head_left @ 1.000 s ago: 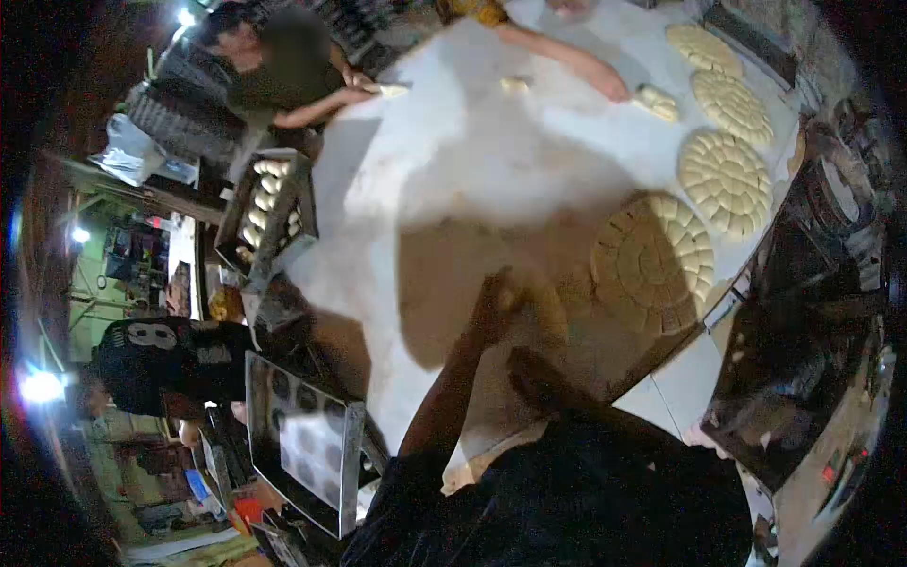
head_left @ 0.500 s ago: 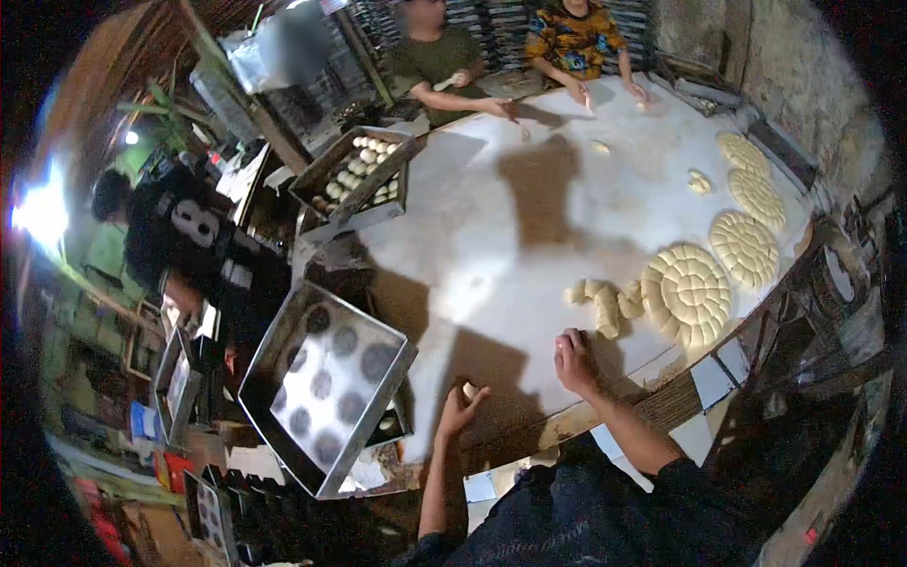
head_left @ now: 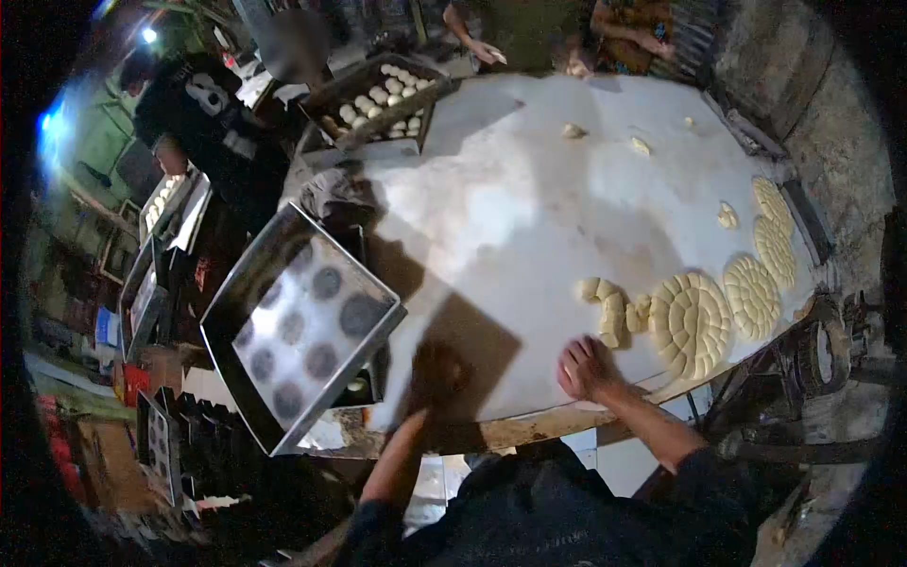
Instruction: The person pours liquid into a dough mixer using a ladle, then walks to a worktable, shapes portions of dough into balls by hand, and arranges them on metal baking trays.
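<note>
My right hand (head_left: pixel 585 369) rests on the pale table (head_left: pixel 491 208) near its front edge, fingers curled down; anything beneath them is hidden. My left hand (head_left: pixel 440 367) lies in dark shadow on the tabletop, right of the tilted metal tray (head_left: pixel 293 326), and its fingers are too dark to make out. Just beyond my right hand lies a bent strip of cut dough (head_left: pixel 610 317). It reaches toward a large round of scored dough (head_left: pixel 690 326). More scored rounds (head_left: pixel 752 297) follow along the right edge.
A box of dough balls (head_left: pixel 373 104) stands at the back left. Small dough pieces (head_left: pixel 641 146) lie on the far half. Co-workers stand behind the table, and a person in a black shirt (head_left: pixel 213 123) is at the left. A crumpled cloth (head_left: pixel 335 192) lies behind the tray.
Since half a second ago, the view has shifted. My left hand has moved into the tray's shadow, and my right hand has come down flatter on the table. The co-workers' hands have moved.
</note>
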A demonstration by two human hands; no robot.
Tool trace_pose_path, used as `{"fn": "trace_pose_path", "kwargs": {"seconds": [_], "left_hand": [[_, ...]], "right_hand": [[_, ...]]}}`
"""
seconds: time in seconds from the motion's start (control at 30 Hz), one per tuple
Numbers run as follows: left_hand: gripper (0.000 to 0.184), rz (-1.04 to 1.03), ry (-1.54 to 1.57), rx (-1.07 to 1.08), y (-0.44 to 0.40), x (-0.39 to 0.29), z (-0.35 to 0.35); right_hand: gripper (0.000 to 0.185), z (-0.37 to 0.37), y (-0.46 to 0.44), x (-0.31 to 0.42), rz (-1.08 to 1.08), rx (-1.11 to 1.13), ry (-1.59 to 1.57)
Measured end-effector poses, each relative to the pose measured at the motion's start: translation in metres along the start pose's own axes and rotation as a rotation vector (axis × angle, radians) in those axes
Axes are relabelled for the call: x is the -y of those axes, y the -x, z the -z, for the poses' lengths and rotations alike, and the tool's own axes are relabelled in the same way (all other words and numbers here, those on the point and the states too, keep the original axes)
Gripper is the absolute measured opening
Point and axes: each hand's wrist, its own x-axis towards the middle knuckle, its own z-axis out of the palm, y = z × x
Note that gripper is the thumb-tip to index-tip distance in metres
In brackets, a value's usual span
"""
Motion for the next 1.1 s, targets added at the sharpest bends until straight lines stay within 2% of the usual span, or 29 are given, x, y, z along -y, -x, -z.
{"fn": "trace_pose_path", "kwargs": {"seconds": [0.07, 0.1, 0.13, 0.17, 0.2, 0.23, 0.3, 0.33, 0.4, 0.5, 0.57, 0.63, 0.67, 0.7, 0.73, 0.77, 0.8, 0.83, 0.87, 0.9, 0.93, 0.97, 1.0, 1.03, 1.07, 1.1], "left_hand": [[0.033, 0.058, -0.006, -0.061, -0.046, -0.002, -0.022], [0.031, 0.085, 0.016, -0.089, -0.065, -0.011, -0.036], [0.03, 0.174, 0.146, -0.102, -0.078, -0.024, -0.047], [0.029, 0.323, 0.455, -0.105, -0.078, -0.038, -0.051], [0.027, 0.52, 0.894, -0.15, -0.07, -0.052, -0.054], [0.026, 0.603, 1.048, -0.155, -0.056, -0.065, -0.05], [0.035, 0.039, 0.032, 0.004, -0.018, -0.089, -0.028], [0.028, 0.029, 0.1, 0.015, 0.005, -0.083, -0.023], [0.021, 0.059, 0.165, 0.039, 0.031, -0.042, -0.013], [0.018, 0.294, -0.033, -0.05, -0.029, 0.014, -0.015], [0.016, 0.408, -0.056, -0.155, -0.075, 0.022, -0.042], [0.015, 0.344, 0.045, -0.284, -0.117, -0.025, -0.028], [0.014, 0.454, 0.387, -0.419, -0.124, -0.059, -0.017], [0.014, 0.458, 0.391, -0.415, -0.113, -0.073, -0.026], [0.018, 0.354, 0.194, -0.402, -0.098, -0.08, -0.036], [0.021, 0.25, -0.005, -0.383, -0.084, -0.086, -0.041], [0.021, 0.246, -0.007, -0.388, -0.074, -0.093, -0.037], [0.024, 0.289, 0.036, -0.325, -0.063, -0.102, -0.029], [0.027, 0.332, 0.078, -0.254, -0.056, -0.107, -0.023], [0.027, 0.328, 0.075, -0.25, -0.056, -0.103, -0.025], [0.027, 0.381, 0.046, -0.309, -0.057, -0.095, -0.034], [0.027, 0.436, 0.017, -0.371, -0.06, -0.092, -0.039], [0.027, 0.438, 0.012, -0.384, -0.067, -0.094, -0.036], [0.024, 0.492, 0.083, -0.29, -0.081, -0.097, -0.032], [0.021, 0.54, 0.15, -0.206, -0.096, -0.097, -0.027], [0.021, 0.525, 0.229, -0.205, -0.106, -0.094, -0.026]], "right_hand": [[0.017, -0.02, -0.036, 0.0, -0.16, -0.052, -0.115], [0.014, -0.056, -0.037, 0.001, -0.151, -0.123, -0.124], [0.014, -0.061, -0.032, 0.016, -0.166, -0.12, -0.212], [0.013, -0.065, -0.028, 0.032, -0.182, -0.12, -0.301], [0.013, -0.069, -0.025, 0.046, -0.198, -0.12, -0.389], [0.016, -0.069, -0.01, 0.043, -0.138, -0.143, -0.405], [0.022, -0.069, 0.021, 0.037, -0.017, -0.183, -0.435], [0.021, -0.076, 0.035, 0.017, 0.057, -0.073, -0.459], [0.02, -0.059, 0.028, -0.016, 0.089, -0.027, -0.382], [0.019, -0.031, -0.024, -0.029, -0.001, -0.095, -0.232], [0.013, -0.032, -0.039, -0.012, -0.154, -0.099, -0.221], [0.009, -0.068, -0.023, 0.001, -0.2, -0.133, -0.269], [0.009, -0.071, -0.014, 0.004, -0.183, -0.085, -0.457], [0.011, -0.07, -0.008, 0.004, -0.162, -0.039, -0.641], [0.012, -0.041, -0.006, -0.006, -0.219, -0.108, -0.721], [0.011, -0.028, 0.0, -0.02, -0.347, -0.166, -0.742], [0.01, -0.02, 0.009, -0.041, -0.476, -0.227, -0.762], [0.013, -0.015, 0.019, -0.073, -0.514, -0.26, -0.53], [0.023, 0.016, 0.023, -0.101, -0.66, -0.071, -0.387], [0.03, 0.026, 0.021, -0.125, -0.789, -0.044, -0.315], [0.03, 0.061, 0.011, -0.14, -0.984, 0.172, -0.316], [0.032, 0.03, 0.031, -0.165, -0.854, 0.196, -0.204], [0.034, 0.015, 0.035, -0.175, -0.854, 0.39, -0.203], [0.035, 0.012, 0.029, -0.184, -0.841, 0.575, -0.194], [0.038, 0.013, 0.03, -0.184, -0.722, 0.587, -0.112], [0.04, 0.018, 0.027, -0.177, -0.731, 0.574, -0.119]]}}
